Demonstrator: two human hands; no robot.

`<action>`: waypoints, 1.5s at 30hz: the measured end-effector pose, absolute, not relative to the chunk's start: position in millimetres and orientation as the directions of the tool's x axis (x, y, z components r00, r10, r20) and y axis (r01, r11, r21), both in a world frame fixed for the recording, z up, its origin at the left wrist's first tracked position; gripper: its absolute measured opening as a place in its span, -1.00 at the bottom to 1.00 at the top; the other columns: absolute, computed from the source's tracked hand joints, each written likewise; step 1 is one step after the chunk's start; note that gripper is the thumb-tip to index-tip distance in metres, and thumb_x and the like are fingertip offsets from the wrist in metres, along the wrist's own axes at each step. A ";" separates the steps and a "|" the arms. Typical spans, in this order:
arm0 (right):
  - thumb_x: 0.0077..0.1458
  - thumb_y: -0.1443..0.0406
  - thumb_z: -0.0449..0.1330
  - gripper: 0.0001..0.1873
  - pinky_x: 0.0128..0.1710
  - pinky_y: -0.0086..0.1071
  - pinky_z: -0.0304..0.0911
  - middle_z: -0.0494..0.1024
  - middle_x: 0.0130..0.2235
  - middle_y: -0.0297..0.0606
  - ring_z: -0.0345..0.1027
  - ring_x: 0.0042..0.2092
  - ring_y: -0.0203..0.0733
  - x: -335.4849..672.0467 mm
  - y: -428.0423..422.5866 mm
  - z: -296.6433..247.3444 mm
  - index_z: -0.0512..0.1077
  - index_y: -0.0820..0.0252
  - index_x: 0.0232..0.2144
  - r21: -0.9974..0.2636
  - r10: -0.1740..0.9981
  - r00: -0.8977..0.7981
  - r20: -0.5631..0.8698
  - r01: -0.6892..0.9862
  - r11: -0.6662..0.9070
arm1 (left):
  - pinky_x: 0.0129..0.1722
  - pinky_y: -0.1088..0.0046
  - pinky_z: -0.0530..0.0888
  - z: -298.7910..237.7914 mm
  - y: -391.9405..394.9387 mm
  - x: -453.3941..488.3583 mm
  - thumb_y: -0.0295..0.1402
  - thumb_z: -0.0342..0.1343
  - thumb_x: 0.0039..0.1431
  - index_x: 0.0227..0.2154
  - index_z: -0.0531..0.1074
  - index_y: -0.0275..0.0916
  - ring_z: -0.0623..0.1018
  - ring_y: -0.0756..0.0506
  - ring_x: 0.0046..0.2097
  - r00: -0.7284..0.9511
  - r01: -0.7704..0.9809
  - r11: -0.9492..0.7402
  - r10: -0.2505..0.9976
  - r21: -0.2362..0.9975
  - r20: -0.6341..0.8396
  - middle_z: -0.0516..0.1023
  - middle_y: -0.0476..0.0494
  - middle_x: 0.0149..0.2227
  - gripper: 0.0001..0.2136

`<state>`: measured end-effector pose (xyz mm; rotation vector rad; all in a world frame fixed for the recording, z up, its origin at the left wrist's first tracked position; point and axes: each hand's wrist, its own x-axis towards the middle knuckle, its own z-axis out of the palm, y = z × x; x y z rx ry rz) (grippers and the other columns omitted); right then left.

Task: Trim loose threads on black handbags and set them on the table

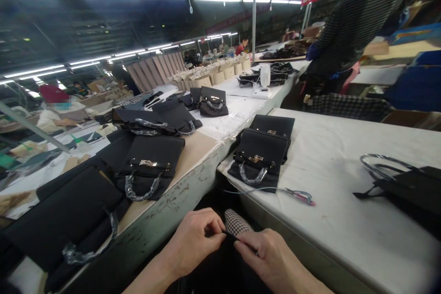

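Observation:
Low in the head view, my left hand pinches the upper edge of a black bag-like piece between thumb and fingers. My right hand grips that same edge close by, thumb against fingers. Most of the piece is dark and falls below the picture, so its full shape is hidden. Checked cloth shows just beyond my fingers. Ahead of my hands, a black handbag with a gold clasp and a plastic-wrapped handle lies over another on the white table.
Scissors with pink and blue handles lie by the table edge. On the left bench are more black handbags. A black bag lies at right. Cream bags stand in rows behind. A person in a striped top stands at upper right.

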<state>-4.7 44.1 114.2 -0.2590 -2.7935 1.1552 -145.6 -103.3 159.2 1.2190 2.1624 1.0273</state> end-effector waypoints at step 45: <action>0.22 0.26 0.14 -0.76 -0.37 -0.47 0.20 0.54 -0.45 -0.43 0.39 -0.35 -0.22 -52.3 50.1 128.3 0.63 0.10 -0.34 -0.903 -0.095 -0.992 -0.085 0.037 0.428 | -0.44 0.55 0.30 151.4 -146.9 -149.5 -0.41 0.25 0.01 -0.46 0.49 -0.31 0.39 0.03 -0.46 -0.655 -0.026 0.485 0.652 0.874 -0.381 0.49 0.04 -0.52 -0.92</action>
